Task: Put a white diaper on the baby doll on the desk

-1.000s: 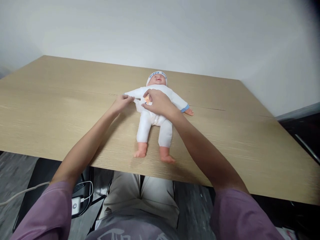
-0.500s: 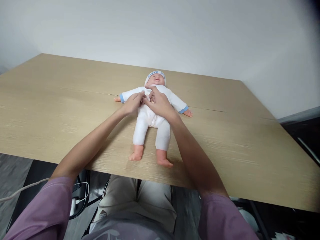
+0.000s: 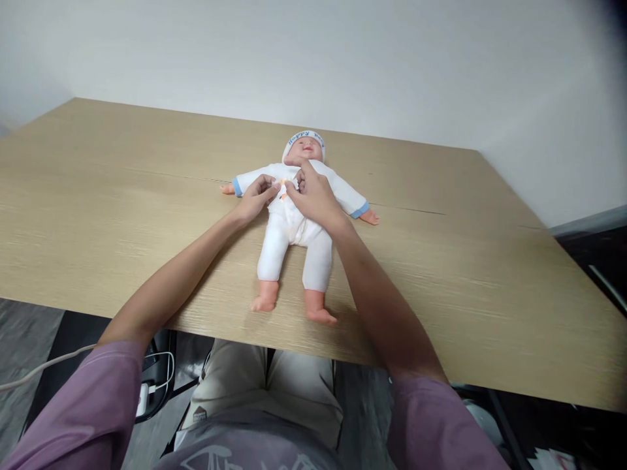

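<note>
A baby doll (image 3: 294, 238) in a white suit and a white cap with blue letters lies on its back on the wooden table (image 3: 122, 189), head away from me and arms spread. Both my hands meet on its chest. My left hand (image 3: 257, 196) pinches the white cloth at the chest's left side. My right hand (image 3: 311, 194) pinches the cloth beside it, just under the chin. Between the fingertips a small patch of the doll's orange body shows. The doll's bare feet point toward the table's near edge.
The light wooden table runs wide to both sides, with a white wall (image 3: 343, 59) behind it. Under the near edge are my legs in light trousers (image 3: 255, 385). At lower left, white cables and a charger (image 3: 144, 395) lie by a dark chair base.
My left hand has come in from the doll's left sleeve to its chest, uncovering the doll's blue-cuffed left arm. My right hand has shifted up toward the collar. Both now pinch the cloth there.
</note>
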Motion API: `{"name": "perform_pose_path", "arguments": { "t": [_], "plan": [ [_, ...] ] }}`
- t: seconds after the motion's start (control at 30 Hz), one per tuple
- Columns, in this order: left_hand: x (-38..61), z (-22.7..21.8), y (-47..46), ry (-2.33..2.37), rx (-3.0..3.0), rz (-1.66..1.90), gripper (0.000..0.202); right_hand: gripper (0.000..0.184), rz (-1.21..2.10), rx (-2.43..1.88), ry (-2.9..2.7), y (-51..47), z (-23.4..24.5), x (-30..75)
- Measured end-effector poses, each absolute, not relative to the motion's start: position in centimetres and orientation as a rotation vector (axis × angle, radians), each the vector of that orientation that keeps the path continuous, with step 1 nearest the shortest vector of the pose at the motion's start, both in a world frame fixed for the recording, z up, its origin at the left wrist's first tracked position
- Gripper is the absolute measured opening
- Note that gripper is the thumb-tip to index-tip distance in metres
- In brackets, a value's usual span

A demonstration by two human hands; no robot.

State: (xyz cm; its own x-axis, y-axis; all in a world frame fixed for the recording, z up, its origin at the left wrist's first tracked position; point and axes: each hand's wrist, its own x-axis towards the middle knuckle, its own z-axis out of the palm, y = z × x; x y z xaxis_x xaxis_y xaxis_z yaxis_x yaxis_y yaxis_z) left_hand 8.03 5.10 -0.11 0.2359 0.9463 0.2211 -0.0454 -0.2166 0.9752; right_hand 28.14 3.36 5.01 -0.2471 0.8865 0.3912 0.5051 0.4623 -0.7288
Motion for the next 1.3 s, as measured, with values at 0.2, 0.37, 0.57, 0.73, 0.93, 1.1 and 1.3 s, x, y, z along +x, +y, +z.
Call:
{"name": "perform_pose_path", "arguments": {
  "t": [0.2, 0.37, 0.57, 0.73, 0.93, 1.1, 1.3],
  "plan": [
    [8.3, -0.5, 5.6, 0.875, 1.395, 1.226, 0.049, 0.044, 0.493, -1.174, -1.898, 4.0, 4.6, 28.4],
    [8.5, -1.1, 5.9, 1.023, 1.429, 1.291, 0.031, 0.043, 0.464, -1.182, -1.820, 4.0, 5.0, 28.3],
    [8.8, 1.1, 2.2, 1.324, 1.764, 1.487, 0.021, 0.031, 0.420, -1.193, -1.709, 0.3, 6.9, 29.0],
    [9.3, 3.9, -4.7, 1.129, 2.105, 1.220, 0.024, 0.011, 0.485, -1.102, -1.814, -6.4, 6.7, 31.0],
    [8.5, 3.1, -9.0, 1.313, 2.336, 0.834, 0.026, 0.006, 0.546, -1.044, -2.150, -11.9, 3.1, 33.4],
    [8.5, 2.2, -8.2, 1.308, 2.201, 0.919, 0.029, 0.004, 0.432, -1.369, -2.017, -11.8, 1.8, 33.7],
    [9.3, 2.0, -7.1, 1.335, 2.192, 0.907, 0.033, 0.014, 0.227, -1.594, -2.067, -10.8, 1.9, 31.8]
  ]
}}
